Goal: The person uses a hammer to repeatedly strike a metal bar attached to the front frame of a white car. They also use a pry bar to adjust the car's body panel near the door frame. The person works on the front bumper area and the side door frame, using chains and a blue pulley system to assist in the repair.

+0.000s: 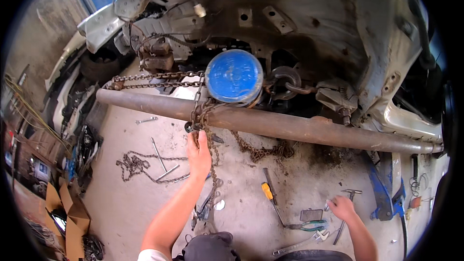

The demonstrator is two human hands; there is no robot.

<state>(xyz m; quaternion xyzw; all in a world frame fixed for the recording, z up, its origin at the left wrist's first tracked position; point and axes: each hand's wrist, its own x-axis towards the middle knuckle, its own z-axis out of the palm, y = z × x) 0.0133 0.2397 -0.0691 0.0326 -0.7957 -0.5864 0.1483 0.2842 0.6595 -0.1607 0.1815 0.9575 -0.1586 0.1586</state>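
My left hand (198,153) reaches up to the steel pipe's underside, its fingers closed on a hanging rusty chain (214,162). The long brown pipe (270,122) crosses the view below a blue round-capped cylinder (234,76). Chain loops run from the cylinder to the pipe's left end. On the right, my right hand (342,208) is low over the floor with its fingers drawn together. A small silvery piece shows at its fingertips; its kind is unclear. Beside that hand lies a hammer (352,192), its handle passing partly behind the fingers.
Pliers (314,225), an adjustable wrench (304,241), a yellow-handled screwdriver (267,191) and a loose chain pile (133,165) lie on the concrete. A blue jack stand (383,195) stands right. A cardboard box (75,227) sits lower left. Vehicle bodywork (314,24) overhangs the top.
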